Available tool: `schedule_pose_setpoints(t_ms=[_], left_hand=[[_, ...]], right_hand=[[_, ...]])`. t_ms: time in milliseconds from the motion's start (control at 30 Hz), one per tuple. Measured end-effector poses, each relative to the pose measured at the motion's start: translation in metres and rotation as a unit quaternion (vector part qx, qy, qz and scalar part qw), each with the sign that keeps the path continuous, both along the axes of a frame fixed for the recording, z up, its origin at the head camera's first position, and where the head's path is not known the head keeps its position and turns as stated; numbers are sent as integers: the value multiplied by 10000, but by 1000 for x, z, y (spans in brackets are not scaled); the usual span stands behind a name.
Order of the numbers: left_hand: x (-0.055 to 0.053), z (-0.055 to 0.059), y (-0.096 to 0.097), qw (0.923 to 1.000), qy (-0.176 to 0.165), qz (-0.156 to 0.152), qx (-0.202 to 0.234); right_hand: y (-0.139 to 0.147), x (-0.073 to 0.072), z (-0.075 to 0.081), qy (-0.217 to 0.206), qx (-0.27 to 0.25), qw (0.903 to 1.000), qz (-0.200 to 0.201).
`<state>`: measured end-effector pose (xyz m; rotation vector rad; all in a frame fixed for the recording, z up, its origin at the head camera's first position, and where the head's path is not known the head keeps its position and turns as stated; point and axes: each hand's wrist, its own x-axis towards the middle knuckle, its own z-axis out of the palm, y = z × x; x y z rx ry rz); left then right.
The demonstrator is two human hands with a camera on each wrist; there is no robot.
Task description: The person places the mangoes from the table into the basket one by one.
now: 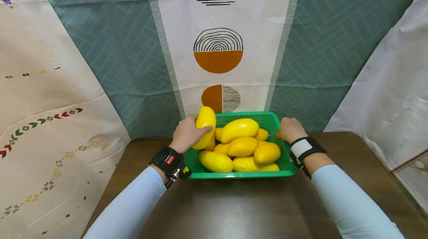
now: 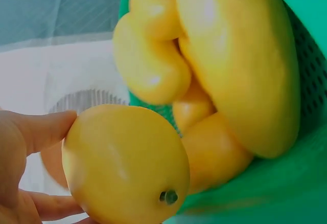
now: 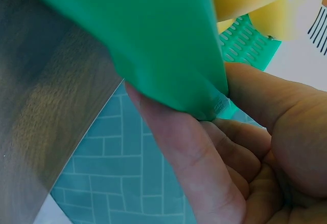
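My left hand point(image 1: 187, 134) grips a yellow mango point(image 1: 206, 119) at the left end of a green plastic basket point(image 1: 240, 175). Held tilted, that mango rises above the basket's rim; the left wrist view shows its rounded end with a small dark stem mark point(image 2: 168, 197), thumb and fingers around its side. At the basket's right end, my right hand point(image 1: 291, 129) pinches the rim between thumb and fingers, as the right wrist view shows at the green edge point(image 3: 168, 55). Several more mangoes point(image 1: 240, 130) lie piled in the basket, partly covering one another.
The basket stands on a dark brown wooden table point(image 1: 227, 205), near its back edge. Behind it hangs a patterned teal and white cloth point(image 1: 234, 97). A cream cloth point(image 1: 57, 164) with small printed motifs hangs at the left, and a white one point(image 1: 394, 94) at the right.
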<state>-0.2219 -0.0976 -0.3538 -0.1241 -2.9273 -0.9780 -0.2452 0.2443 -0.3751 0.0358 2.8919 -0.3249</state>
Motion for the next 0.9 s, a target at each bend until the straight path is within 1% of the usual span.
schedule_pose_setpoints(t_ms=[267, 467, 600, 733, 833, 900], left_hand=[[-4, -15, 7, 9992, -29, 24, -389], [-4, -22, 9, 9974, -90, -104, -706], [-6, -25, 11, 9951, -136, -363, -905], [-8, -29, 12, 9908, -393, -749, -1055], [-8, -33, 11, 9886, -646, -937, -990], [-8, -35, 11, 9888, -730, -951, -885]], right_hand=[[-11, 0, -1, 103, 37, 9999, 38], [-13, -1, 1, 71, 10, 10000, -47], [-12, 0, 0, 63, 20, 9999, -84], [-13, 0, 0, 55, -32, 10000, -56], [-15, 1, -1, 29, -59, 10000, -10], [-16, 0, -1, 9, -80, 10000, 3]])
